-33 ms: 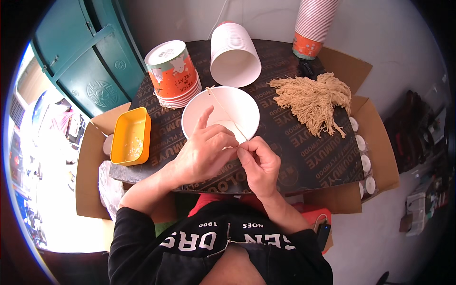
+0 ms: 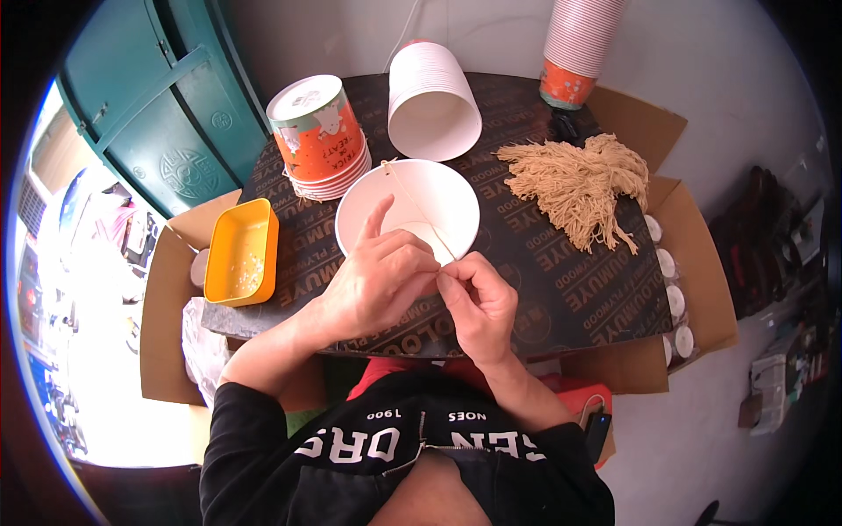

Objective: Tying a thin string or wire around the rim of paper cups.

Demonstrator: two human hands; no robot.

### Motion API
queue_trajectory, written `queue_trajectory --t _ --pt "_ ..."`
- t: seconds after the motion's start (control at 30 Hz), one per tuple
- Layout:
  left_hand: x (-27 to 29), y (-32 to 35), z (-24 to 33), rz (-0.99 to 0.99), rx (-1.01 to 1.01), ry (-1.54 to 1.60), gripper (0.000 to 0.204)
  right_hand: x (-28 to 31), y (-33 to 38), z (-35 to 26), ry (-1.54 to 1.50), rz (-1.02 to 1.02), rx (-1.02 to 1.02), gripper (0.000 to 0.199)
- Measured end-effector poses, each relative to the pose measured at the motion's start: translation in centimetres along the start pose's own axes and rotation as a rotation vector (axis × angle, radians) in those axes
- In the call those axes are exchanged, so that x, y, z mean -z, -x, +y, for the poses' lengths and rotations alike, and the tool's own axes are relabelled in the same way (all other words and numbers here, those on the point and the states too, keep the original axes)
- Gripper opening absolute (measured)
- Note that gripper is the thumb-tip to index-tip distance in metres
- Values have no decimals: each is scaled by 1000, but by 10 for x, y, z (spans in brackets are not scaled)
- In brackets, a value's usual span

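A white paper bucket (image 2: 355, 206) stands on the dark table in front of me, its mouth toward me. A thin tan string (image 2: 414, 202) is tied through its far left rim and runs across the opening to my fingers at the near rim. My left hand (image 2: 386, 272) pinches there with thumb and fingertips, its index finger raised. Against it, my right hand (image 2: 481, 302) is closed with thumb and forefinger on the string's end. The exact spot between the fingertips is hidden. Right of the bucket lies a bundle of tan strings (image 2: 579, 184).
An orange printed bucket stack (image 2: 317, 140) stands upside down at left; a white bucket stack (image 2: 434, 105) lies behind. Another tall stack (image 2: 579, 53) is at back right. A yellow tray (image 2: 241, 250) with small white bits sits at the left edge. Open cardboard boxes (image 2: 693, 272) flank the table (image 2: 605, 298).
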State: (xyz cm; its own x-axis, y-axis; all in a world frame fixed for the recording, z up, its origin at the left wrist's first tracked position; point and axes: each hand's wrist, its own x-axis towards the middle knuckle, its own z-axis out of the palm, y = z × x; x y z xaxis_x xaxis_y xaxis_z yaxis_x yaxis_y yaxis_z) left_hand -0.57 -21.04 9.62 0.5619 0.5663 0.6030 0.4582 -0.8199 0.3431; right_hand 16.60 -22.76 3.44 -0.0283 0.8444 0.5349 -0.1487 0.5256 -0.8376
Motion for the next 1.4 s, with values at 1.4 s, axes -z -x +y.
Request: queue_trajectory --t 1.4 --pt "54 19 -37 331 785 -9 26 20 3 -9 445 -80 428 17"
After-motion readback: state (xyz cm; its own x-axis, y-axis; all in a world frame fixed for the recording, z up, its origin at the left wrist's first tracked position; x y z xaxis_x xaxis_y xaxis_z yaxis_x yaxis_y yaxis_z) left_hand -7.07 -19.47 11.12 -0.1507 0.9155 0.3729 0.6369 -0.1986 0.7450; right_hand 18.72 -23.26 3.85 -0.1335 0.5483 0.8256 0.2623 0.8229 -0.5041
